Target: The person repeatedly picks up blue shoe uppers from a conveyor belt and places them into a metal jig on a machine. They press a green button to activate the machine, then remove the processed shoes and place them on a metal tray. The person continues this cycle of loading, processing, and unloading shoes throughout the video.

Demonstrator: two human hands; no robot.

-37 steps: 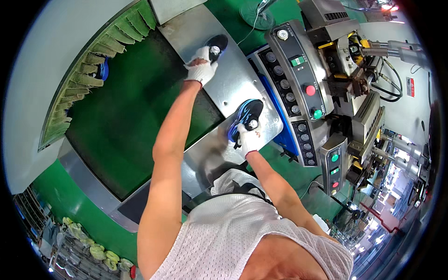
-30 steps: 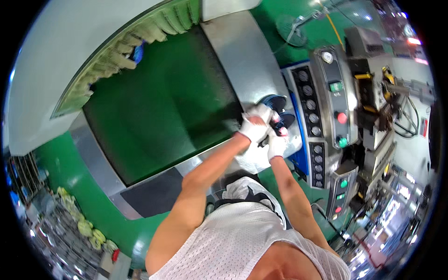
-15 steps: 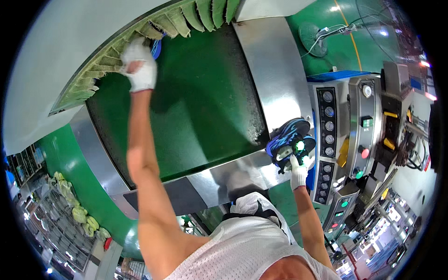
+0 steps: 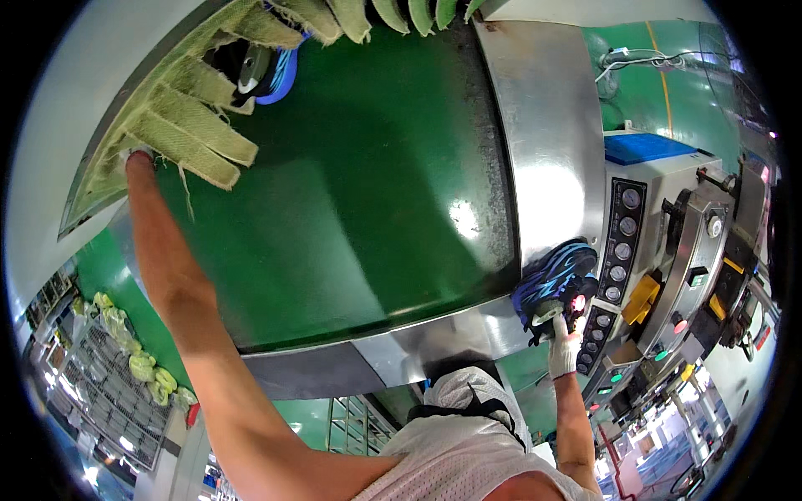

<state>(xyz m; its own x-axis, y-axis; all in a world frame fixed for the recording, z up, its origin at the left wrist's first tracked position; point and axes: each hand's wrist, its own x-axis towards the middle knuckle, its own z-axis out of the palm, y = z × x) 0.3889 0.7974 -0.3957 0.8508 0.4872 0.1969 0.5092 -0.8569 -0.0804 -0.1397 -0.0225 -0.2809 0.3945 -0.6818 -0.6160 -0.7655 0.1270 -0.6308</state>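
At belt edge, right hand point(image 4: 565, 349) grips blue shoe point(image 4: 553, 284).

left arm stretched far forward, left hand hidden; gloved right hand point(image 4: 565, 351) raised, fingers closed in grip.

A wide green conveyor belt point(image 4: 351, 192) fills the middle, framed by a steel rim point(image 4: 543, 142). Frayed fabric curtain strips point(image 4: 200, 125) hang over its far left end. To the right stands a control panel point(image 4: 622, 250) with round dials. Yellow-green items sit on wire racks point(image 4: 125, 376) near left.
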